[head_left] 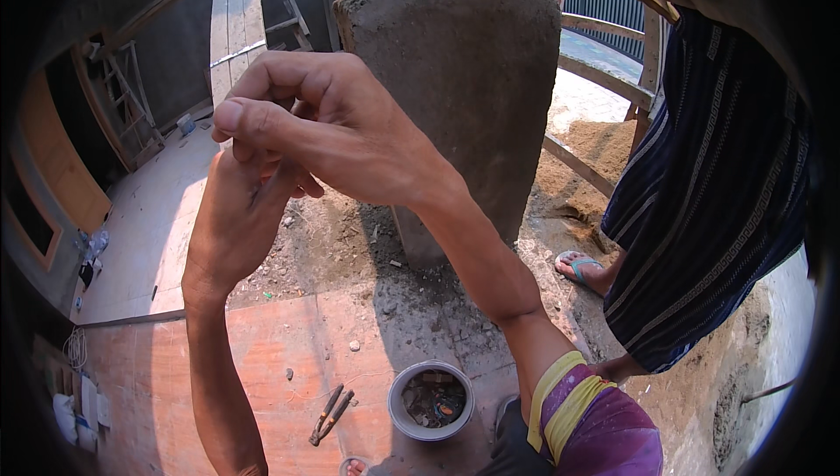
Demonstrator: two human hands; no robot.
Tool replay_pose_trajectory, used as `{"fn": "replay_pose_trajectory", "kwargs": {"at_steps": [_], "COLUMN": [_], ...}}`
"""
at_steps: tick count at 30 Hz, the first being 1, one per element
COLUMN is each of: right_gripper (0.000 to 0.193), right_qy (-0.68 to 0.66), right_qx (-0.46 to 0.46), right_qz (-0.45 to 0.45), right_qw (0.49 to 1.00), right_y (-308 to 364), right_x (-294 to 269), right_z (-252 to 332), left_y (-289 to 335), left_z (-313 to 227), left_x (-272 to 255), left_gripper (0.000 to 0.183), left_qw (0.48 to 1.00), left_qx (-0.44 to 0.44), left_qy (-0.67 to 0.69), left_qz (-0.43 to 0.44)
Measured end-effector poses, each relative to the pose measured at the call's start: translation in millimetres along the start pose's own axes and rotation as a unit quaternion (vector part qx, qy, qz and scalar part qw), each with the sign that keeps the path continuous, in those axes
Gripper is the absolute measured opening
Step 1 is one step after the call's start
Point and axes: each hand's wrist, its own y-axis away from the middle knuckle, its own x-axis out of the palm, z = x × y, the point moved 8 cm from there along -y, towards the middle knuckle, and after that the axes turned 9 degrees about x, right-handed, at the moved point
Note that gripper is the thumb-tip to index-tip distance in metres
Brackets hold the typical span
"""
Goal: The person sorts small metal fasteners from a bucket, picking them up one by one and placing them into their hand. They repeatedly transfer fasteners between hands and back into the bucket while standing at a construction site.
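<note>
My left hand [234, 231] and my right hand [346, 130] are raised together in front of a grey plastered pillar [455, 82]. The right hand is closed, its thumb pressed toward the curled index finger. It overlaps the left hand's fingertips, which look bent and are partly hidden. Whatever lies between the fingers, if anything, is too small or covered to make out. Below, on the reddish floor, lie pincers [331, 415] with dark handles. To their right stands a round pail [397, 406] with dark mixed bits inside.
At the right a person in a dark patterned sarong [700, 205] stands near the pillar, wearing a sandal [579, 266]. Behind is a sand heap [595, 157] by a wooden rail [604, 80]. Rubble lies around the pillar's base. A plank [234, 21] and a ladder [129, 95] are at the left.
</note>
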Motion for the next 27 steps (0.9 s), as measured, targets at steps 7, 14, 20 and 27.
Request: {"fn": "replay_pose_trajectory", "kwargs": {"at_steps": [7,14,20,27], "right_gripper": [0.031,0.032,0.034,0.034], "right_qy": [0.007,0.015,0.042,0.042], "right_qx": [-0.003,-0.012,0.008,0.002], "right_qz": [0.002,0.012,0.01,0.013], "right_qw": [1.0,1.0,0.999,0.999], "right_y": [-0.3,0.0,0.1,0.1], "right_x": [-2.1,-0.6,-2.3,-1.7], "right_z": [0.0,2.2,2.4,1.0], "left_y": [-2.5,-0.1,0.2,1.4], "left_z": [-2.1,-0.7,-0.7,-1.5], "left_x": [3.2,3.1,3.1,3.6], "left_gripper": [0.017,0.017,0.018,0.018], "left_qw": [1.0,1.0,1.0,1.0], "left_qx": [0.004,0.009,-0.004,-0.007], "left_qy": [-0.009,0.002,-0.001,-0.006], "left_qz": [0.02,0.013,0.009,0.013]}}
